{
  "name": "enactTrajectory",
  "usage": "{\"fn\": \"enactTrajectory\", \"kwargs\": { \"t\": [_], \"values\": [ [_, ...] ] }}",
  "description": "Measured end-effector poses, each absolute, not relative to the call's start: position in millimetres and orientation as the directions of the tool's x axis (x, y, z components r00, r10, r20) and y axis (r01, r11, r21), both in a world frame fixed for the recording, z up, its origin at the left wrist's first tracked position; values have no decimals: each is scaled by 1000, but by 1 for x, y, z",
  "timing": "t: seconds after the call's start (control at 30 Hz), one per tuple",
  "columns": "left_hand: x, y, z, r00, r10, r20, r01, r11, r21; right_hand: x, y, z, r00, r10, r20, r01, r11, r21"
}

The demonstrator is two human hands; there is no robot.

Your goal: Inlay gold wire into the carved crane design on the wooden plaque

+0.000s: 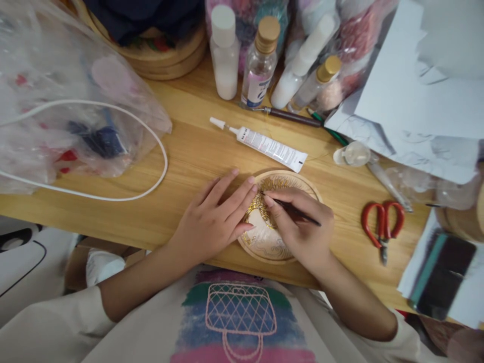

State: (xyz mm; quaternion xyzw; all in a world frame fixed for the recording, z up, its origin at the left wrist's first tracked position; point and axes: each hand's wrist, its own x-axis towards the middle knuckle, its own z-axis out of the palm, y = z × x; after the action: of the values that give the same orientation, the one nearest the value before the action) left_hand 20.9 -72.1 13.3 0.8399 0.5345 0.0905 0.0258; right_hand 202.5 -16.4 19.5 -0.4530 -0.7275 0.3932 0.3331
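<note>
A round wooden disc (316, 187) with a raised rim lies at the table's front edge. Gold wire (264, 212) in curled shapes covers part of its pale face, and fine drawn lines show on the rest. My left hand (212, 222) lies flat with fingers stretched out, its fingertips on the disc's left side. Held like a pen in my right hand (304, 222) are slim black tweezers (289, 205). Their tip meets the gold wire close to my left fingertips. My right palm covers the disc's right side.
A white glue tube (270, 148) lies behind the disc, its nozzle pointing left. Several bottles (260, 65) stand farther back. Red-handled cutters (382, 224) and a dark phone (446, 277) lie right. A plastic bag (124, 80) and white cable (161, 146) occupy the left.
</note>
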Motion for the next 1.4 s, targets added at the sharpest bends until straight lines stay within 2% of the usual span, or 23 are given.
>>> {"fn": "enactTrajectory", "kwargs": {
  "t": [0.67, 1.0, 1.4],
  "values": [
    [21, -72, 14, 416, 902, 119, 893, -430, 134, 204, -16, 17, -356, 926, 125, 393, 270, -879],
    [16, -71, 9, 447, 877, 178, 862, -475, 178, 203, -16, 17, -362, 924, 121, 380, 265, -886],
    [14, -71, 9, 449, 880, 152, 851, -473, 227, 202, -15, 18, -363, 922, 136, 383, 281, -880]
  ]
}}
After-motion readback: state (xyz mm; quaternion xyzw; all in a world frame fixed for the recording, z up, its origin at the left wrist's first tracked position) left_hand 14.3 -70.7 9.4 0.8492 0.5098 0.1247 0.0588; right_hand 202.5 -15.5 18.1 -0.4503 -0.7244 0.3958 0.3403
